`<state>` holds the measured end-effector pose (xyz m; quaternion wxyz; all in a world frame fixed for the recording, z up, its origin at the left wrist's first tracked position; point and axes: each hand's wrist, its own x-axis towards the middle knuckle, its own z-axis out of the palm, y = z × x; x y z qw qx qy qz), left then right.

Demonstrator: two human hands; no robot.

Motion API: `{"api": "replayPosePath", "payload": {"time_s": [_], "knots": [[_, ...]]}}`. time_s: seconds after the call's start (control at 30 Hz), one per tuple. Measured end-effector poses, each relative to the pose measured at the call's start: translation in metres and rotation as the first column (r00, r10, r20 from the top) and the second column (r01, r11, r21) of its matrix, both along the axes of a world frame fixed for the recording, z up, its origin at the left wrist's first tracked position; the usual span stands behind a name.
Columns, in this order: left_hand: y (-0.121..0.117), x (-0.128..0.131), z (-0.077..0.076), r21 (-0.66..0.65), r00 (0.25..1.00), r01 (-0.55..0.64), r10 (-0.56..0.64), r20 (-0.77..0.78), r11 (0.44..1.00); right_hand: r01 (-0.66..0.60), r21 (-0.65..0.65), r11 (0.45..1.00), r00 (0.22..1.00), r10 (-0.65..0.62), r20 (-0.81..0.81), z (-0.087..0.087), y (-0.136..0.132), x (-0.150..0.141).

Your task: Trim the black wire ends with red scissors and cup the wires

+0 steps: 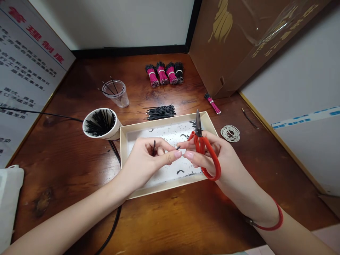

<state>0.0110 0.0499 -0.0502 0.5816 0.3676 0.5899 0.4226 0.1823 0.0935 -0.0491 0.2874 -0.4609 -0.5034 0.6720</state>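
Note:
Over a shallow cardboard box lid (148, 193) my left hand (151, 156) pinches a short black wire (154, 146), whose one end pokes up by the knuckles and whose other tip shows at the thumb. My right hand (212, 152) holds red-handled scissors (216, 166), blades closed and pointing up and away. Its thumb and forefinger come close to the wire's tip; whether they touch it I cannot tell. Black scraps and small clippings lie in the lid. Just behind it is a loose pile of black wires (160, 112).
At left stand a white cup (102, 136) full of black wires and a clear plastic cup (122, 99) with a few. Several banded pink-and-black wire bundles (162, 74) lie at the back. Right of the lid are a small bundle (211, 103), rubber bands (230, 133) and a single wire (249, 118).

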Motion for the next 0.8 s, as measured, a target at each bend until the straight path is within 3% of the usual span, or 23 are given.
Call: {"api": "replayPosePath", "payload": {"time_s": [0.17,0.3,0.37,0.5,0.63,0.8], "knots": [[-0.001,0.001,0.000,0.036,0.999,-0.016,0.017,-0.030,0.999,-0.035,0.043,0.998,0.999,0.033,0.042,0.004,0.000,-0.001],[-0.003,0.002,0.003,0.193,0.978,-0.126,0.155,-0.141,0.973,-0.054,0.203,0.978,0.997,0.041,0.068,0.009,-0.004,0.001],[-0.005,0.002,0.004,0.297,0.950,-0.189,0.251,-0.188,0.936,-0.060,0.342,0.938,0.994,0.025,0.105,0.009,-0.007,0.002],[-0.009,0.002,0.004,0.452,0.898,-0.222,0.362,-0.251,0.864,-0.145,0.580,0.802,0.969,-0.003,0.246,0.005,-0.014,0.005],[-0.009,0.001,0.002,0.521,0.882,-0.223,0.398,-0.251,0.824,-0.166,0.660,0.732,0.953,-0.054,0.300,0.000,-0.019,0.007],[-0.007,0.001,0.001,0.491,0.892,-0.247,0.394,-0.222,0.835,-0.157,0.707,0.689,0.953,-0.083,0.293,0.000,-0.020,0.007]]}}
